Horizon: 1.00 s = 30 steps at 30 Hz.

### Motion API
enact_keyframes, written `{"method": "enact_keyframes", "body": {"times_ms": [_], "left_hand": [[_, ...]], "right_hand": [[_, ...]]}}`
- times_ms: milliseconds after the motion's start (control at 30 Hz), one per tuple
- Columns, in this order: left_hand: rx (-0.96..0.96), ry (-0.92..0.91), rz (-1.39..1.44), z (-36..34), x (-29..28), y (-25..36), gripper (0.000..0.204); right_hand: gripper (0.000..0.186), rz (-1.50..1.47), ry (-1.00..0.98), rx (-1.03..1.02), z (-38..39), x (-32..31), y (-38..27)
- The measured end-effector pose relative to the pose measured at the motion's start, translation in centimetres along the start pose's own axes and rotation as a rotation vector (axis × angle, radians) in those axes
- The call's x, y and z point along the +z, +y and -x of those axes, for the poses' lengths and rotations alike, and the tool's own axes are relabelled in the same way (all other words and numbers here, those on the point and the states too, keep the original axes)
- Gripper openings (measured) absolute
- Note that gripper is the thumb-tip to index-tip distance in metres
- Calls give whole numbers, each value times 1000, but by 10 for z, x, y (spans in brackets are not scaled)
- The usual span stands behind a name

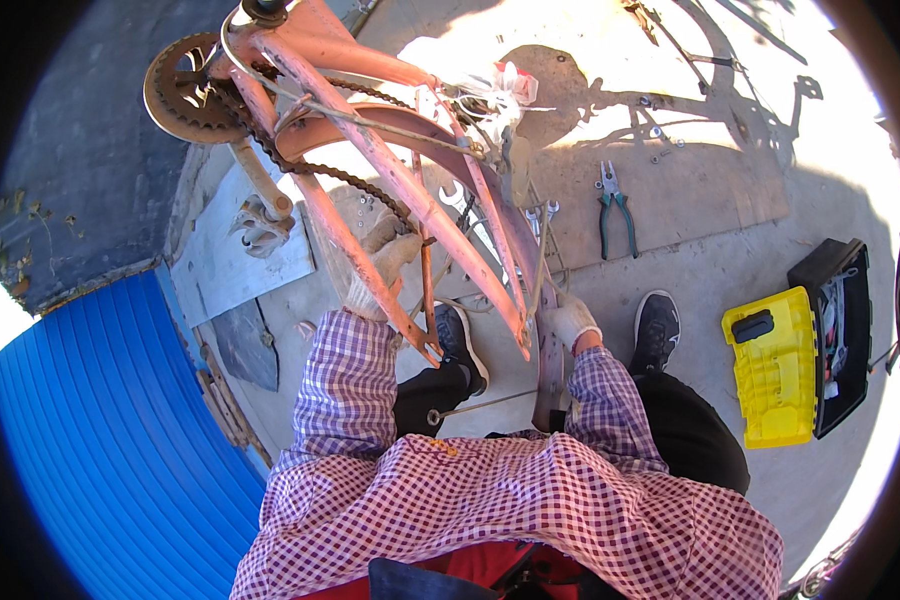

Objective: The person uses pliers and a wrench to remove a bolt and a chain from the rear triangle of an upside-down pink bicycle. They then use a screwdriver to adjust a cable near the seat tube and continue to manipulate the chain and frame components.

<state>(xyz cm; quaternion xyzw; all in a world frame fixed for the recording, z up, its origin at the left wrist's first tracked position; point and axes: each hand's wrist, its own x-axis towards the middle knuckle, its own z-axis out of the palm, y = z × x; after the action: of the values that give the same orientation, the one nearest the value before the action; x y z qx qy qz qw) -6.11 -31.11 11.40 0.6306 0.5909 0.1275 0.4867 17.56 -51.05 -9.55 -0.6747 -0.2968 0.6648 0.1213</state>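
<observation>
A pink bicycle frame (420, 205) with worn paint tilts in front of me, its forked rear ends pointing toward me. Its chainring (185, 88) and a crank arm (260, 180) are at the upper left. My left hand (385, 262), in a pale work glove, reaches behind a frame tube, its fingers closed at the bicycle chain (345, 178); the tube partly hides them. A long curved mudguard (515, 215) runs down between the tubes. My gloved right hand (572, 322) is closed on the mudguard's edge, beside its thin wire stays (547, 275).
Green-handled pliers (615, 215) and several wrenches (480, 225) lie on a board (690, 200). Small nuts and bolts are scattered farther off. An open black and yellow toolbox (778, 365) is at the right. My shoes (657, 328) flank the mudguard. Blue corrugated sheet (110, 440) borders the left.
</observation>
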Motion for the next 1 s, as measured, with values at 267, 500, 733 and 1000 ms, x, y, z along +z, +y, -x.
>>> {"method": "enact_keyframes", "body": {"times_ms": [267,500,733,1000], "left_hand": [[-23,-286,1045,14,16,-11,22],[-188,-248,711,21,18,4,51],[-180,-176,801,28,19,26,56],[-192,-194,801,27,16,-1,79]], "right_hand": [[46,-109,105,-99,-2,1,-3],[52,-181,117,-134,-13,1,2],[52,-246,88,-139,-20,8,7],[54,-270,26,-155,15,-30,-19]]}}
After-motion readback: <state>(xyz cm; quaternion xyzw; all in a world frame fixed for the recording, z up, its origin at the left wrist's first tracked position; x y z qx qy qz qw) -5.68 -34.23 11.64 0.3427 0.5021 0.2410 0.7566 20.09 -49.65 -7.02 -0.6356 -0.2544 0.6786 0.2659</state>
